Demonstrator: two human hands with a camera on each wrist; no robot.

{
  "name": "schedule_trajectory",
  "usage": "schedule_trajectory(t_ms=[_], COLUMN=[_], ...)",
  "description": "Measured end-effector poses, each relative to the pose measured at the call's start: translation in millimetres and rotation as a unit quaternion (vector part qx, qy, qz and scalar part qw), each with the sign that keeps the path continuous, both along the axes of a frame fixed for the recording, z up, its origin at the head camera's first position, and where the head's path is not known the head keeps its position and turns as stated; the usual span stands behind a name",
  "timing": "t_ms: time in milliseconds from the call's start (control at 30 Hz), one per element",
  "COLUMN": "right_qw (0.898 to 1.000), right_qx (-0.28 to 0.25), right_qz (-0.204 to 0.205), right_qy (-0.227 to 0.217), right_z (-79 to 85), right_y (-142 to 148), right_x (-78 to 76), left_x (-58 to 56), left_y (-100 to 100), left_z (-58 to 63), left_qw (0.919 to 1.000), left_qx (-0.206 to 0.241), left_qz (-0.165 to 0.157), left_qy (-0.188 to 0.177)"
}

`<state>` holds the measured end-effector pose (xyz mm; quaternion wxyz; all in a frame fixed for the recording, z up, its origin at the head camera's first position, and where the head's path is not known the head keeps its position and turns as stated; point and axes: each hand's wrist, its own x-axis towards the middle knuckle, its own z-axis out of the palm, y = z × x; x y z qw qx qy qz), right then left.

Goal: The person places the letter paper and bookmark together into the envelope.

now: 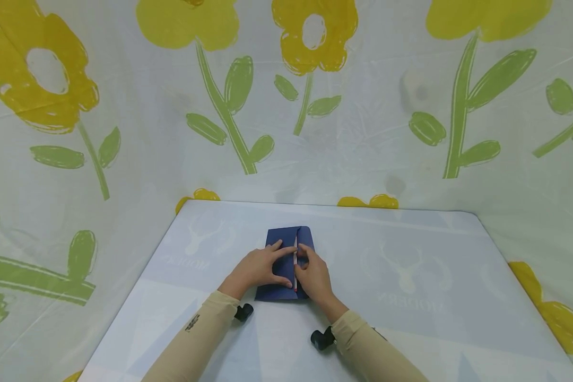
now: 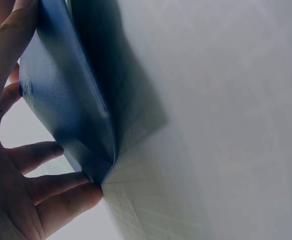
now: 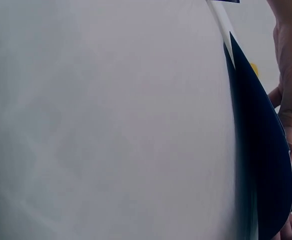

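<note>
A dark blue envelope [image 1: 278,237] lies on the table, its rounded flap [image 1: 306,233] to the right. Along the flap's fold runs a slim white pen-like stick [image 1: 295,284] with a red end. My left hand [image 1: 260,268] rests on the envelope's left part, thumb and index finger reaching toward the stick. In the left wrist view its fingers spread against the blue envelope [image 2: 60,95]. My right hand [image 1: 317,276] lies over the flap, its curled thumb and fingers pinching at the stick. From the right wrist, the flap [image 3: 261,135] stands raised under the thumb.
The table [image 1: 410,265] bears a pale print of antlers and lettering. Behind it hangs a white sheet [image 1: 363,148] with yellow flowers and green leaves. A small black camera [image 1: 321,339] sits at the right wrist, another black camera [image 1: 243,312] at the left.
</note>
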<state>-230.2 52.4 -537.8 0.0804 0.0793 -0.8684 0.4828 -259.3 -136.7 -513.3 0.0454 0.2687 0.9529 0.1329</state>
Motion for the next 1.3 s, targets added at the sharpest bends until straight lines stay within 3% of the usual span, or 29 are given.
schedule_trajectory(t_ms=[633,1300], right_qw=[1.000,0.999], right_qx=[-0.001,-0.020], right_qz=[0.007,-0.044], right_qy=[-0.008,-0.008], right_z=[-1.8,1.5], right_y=[1.3,24.1], right_x=[0.8,-1.7], left_x=[-0.7,-1.7], left_y=[-0.5,7.2], left_z=[-2.1,1.2], left_qw=[1.0000,0.9991], left_qx=[-0.001,-0.042], left_qz=[-0.003,-0.001], left_qy=[0.002,-0.007])
